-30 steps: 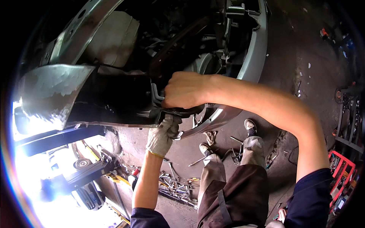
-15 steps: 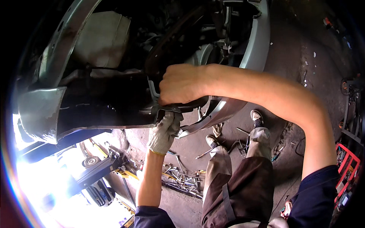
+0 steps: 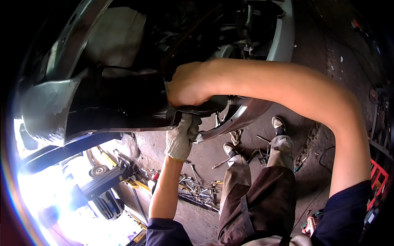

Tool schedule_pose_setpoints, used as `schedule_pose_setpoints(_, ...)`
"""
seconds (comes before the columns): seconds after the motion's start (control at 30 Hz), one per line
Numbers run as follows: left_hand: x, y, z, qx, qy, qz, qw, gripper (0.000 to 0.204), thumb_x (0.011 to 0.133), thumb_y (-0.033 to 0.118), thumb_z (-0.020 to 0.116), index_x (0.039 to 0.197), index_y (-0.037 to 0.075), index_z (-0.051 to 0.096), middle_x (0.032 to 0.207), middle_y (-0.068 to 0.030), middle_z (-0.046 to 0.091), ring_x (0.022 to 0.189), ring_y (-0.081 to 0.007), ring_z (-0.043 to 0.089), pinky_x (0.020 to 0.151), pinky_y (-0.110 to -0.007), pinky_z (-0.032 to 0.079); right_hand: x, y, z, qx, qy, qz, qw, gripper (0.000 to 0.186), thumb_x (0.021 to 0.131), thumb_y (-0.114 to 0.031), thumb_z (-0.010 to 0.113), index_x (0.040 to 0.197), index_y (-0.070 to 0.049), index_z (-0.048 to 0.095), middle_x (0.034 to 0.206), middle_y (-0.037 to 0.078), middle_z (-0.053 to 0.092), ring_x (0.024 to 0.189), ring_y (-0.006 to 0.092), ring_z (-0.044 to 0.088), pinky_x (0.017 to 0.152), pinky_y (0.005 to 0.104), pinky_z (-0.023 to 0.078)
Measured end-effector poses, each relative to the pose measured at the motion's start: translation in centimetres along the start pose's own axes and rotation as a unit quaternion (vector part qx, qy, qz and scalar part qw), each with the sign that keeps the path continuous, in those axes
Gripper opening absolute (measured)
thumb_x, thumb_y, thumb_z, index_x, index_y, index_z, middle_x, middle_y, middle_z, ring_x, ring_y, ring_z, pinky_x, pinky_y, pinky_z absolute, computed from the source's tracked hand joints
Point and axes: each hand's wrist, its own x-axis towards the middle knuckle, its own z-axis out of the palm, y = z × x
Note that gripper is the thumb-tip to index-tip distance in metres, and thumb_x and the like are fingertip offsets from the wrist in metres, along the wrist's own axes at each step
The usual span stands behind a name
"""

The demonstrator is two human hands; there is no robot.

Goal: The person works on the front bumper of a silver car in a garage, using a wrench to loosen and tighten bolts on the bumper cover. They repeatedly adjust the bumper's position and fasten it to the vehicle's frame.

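My left hand (image 3: 181, 137), in a white knit glove, reaches up from below and is closed on the flanged lower corner of a dark body panel (image 3: 115, 112). Just above it my bare right hand (image 3: 188, 84) is curled into a fist against the panel's inner end. Its fingertips are turned away, so what they hold is hidden. A silver-grey curved body section (image 3: 49, 108) joins the panel at the left. Beyond my right wrist, a silver curved strip (image 3: 250, 112) passes under my forearm. Behind the panel sits a pale boxy tank (image 3: 117, 37) in the dark vehicle bay.
Several hand tools (image 3: 199, 186) lie on the floor below my left forearm. A red metal rack (image 3: 377, 180) stands at the right edge. At the lower left, a dark lift beam (image 3: 104, 180) and a wheel (image 3: 98, 170) show against bright glare. My legs stand below the bodywork.
The view has shifted slightly, with the panel sitting a little higher in it. Both hands keep their places at the panel's corner, and my right forearm has risen a little.
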Motion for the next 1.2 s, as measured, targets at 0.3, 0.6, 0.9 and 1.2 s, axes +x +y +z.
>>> schedule_pose_setpoints(0.3, 0.5, -0.3, -0.1, 0.02, 0.021, 0.009, 1.0, 0.023, 0.099, 0.031, 0.055, 0.088, 0.01, 0.058, 0.068, 0.0025, 0.053, 0.053, -0.0039, 0.038, 0.048, -0.02, 0.027, -0.8, 0.3, 1.3, -0.007, 0.037, -0.001, 0.999, 0.011, 0.076, -0.007, 0.061, 0.084, -0.007, 0.069, 0.083, 0.013, 0.07, 0.086, 0.0327, 0.068, 0.073, 0.043, 0.054)
schedule_pose_setpoints(0.6, 0.3, -0.4, 0.0, 0.001, 0.024, 0.003, 1.0, 0.024, 0.098, 0.032, 0.057, 0.088, 0.01, 0.06, 0.068, 0.0026, 0.054, 0.055, -0.0037, 0.04, 0.048, -0.02, 0.027, -1.2, 0.0, 1.5, 0.038, 0.058, 0.016, 0.997, 0.011, 0.075, -0.01, 0.063, 0.085, -0.008, 0.069, 0.08, 0.012, 0.07, 0.082, 0.0323, 0.068, 0.07, 0.0428, 0.053)
schedule_pose_setpoints(0.9, 0.1, -0.3, -0.1, -0.034, 0.027, -0.005, 0.999, 0.023, 0.097, 0.029, 0.059, 0.093, 0.006, 0.063, 0.071, 0.0006, 0.058, 0.055, -0.0039, 0.043, 0.049, -0.02, 0.029, -0.8, 0.0, 0.8, -0.015, 0.049, -0.015, 0.999, 0.01, 0.075, -0.009, 0.063, 0.083, -0.007, 0.069, 0.081, 0.012, 0.07, 0.085, 0.0326, 0.068, 0.07, 0.0432, 0.054)
schedule_pose_setpoints(1.2, 0.0, -0.8, -0.6, -0.044, 0.02, 0.0, 0.999, 0.02, 0.096, 0.025, 0.06, 0.096, 0.005, 0.062, 0.074, -0.001, 0.059, 0.055, -0.0041, 0.042, 0.049, -0.019, 0.029, -1.2, -0.2, 0.9, -0.035, 0.095, -0.054, 0.993, 0.01, 0.076, -0.009, 0.06, 0.079, -0.007, 0.069, 0.077, 0.012, 0.07, 0.081, 0.0333, 0.069, 0.068, 0.0437, 0.055)
